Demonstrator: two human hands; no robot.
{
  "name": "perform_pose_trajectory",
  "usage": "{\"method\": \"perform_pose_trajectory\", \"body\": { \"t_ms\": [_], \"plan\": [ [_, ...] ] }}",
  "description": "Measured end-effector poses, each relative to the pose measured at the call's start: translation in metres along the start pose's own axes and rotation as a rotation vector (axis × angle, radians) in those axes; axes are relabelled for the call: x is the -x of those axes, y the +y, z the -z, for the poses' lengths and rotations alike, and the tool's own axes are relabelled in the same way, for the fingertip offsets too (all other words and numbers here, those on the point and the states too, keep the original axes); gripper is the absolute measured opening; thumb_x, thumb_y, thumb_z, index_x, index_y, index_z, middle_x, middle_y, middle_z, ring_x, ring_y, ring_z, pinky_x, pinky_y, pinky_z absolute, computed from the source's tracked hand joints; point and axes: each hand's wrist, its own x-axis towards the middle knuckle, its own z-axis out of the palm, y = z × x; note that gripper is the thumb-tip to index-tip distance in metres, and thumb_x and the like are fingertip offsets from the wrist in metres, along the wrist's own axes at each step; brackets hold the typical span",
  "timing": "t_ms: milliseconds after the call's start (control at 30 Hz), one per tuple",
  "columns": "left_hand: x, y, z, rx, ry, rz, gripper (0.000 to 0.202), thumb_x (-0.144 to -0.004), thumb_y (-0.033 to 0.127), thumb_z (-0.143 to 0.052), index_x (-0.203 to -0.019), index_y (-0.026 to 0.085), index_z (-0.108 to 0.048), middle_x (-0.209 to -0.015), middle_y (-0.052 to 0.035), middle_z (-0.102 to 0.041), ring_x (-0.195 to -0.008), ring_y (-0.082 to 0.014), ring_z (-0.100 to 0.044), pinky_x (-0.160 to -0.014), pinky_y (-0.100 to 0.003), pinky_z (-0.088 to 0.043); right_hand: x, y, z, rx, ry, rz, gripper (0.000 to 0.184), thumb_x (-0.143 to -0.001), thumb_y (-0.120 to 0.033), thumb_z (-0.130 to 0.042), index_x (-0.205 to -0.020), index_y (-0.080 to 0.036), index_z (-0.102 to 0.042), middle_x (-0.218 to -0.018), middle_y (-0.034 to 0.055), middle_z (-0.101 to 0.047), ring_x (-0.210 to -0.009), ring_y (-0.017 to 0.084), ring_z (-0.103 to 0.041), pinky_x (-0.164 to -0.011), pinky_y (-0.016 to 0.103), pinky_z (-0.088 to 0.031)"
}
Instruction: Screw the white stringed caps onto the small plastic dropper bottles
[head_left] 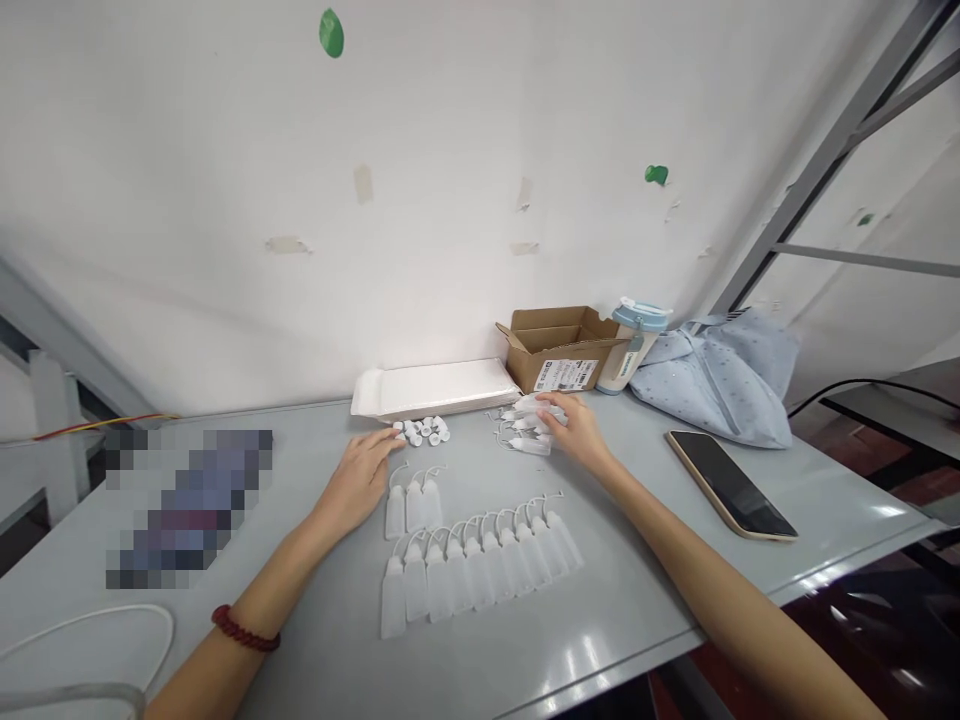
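My left hand (361, 478) rests at the near-left side of a small heap of white caps (429, 432), fingers stretched out and fingertips touching the nearest cap. At the pile of translucent plastic squeeze bottles (531, 447), my right hand (574, 428) has its thumb and fingers closed on one bottle (531, 404). In front of my hands lies a long slanting row of similar bottles (480, 575), each with a thin tethered cap strap at its neck. Behind that row, 3 more bottles (415, 505) lie side by side.
A white flat box (442, 388) lies against the wall beside an open cardboard box (566, 360). Further right are a blue-lidded cup (628, 345), a light-blue cloth bag (720, 375) and a phone (731, 485). A pixelated item (191, 505) is at left on the grey table (322, 640).
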Motion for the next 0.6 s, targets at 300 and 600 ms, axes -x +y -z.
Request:
{"method": "perform_pose_trajectory", "body": {
  "t_ms": [300,600],
  "plan": [
    [0.002,0.002,0.000,-0.005,-0.015,0.008,0.041,-0.083,0.013,-0.034,-0.106,0.020,-0.067,-0.125,-0.0054,-0.059,-0.112,-0.0258,-0.052,-0.094,-0.045,-0.045,0.004,0.000,-0.007,0.090,0.004,0.080,0.027,-0.085,-0.037,-0.048,-0.099,-0.019,-0.062,-0.099,0.0097,-0.066,-0.098,0.029,-0.054,-0.085,0.045,-0.042],
    [0.002,0.006,0.003,-0.045,-0.069,0.005,0.043,-0.082,0.010,-0.034,-0.110,0.019,-0.065,-0.129,-0.0052,-0.057,-0.112,-0.0259,-0.051,-0.094,-0.044,-0.045,0.012,-0.034,-0.001,0.146,0.034,0.249,0.025,-0.088,-0.028,-0.046,-0.108,-0.017,-0.057,-0.111,0.0143,-0.057,-0.106,0.030,-0.047,-0.093,0.046,-0.038]
  ]
}}
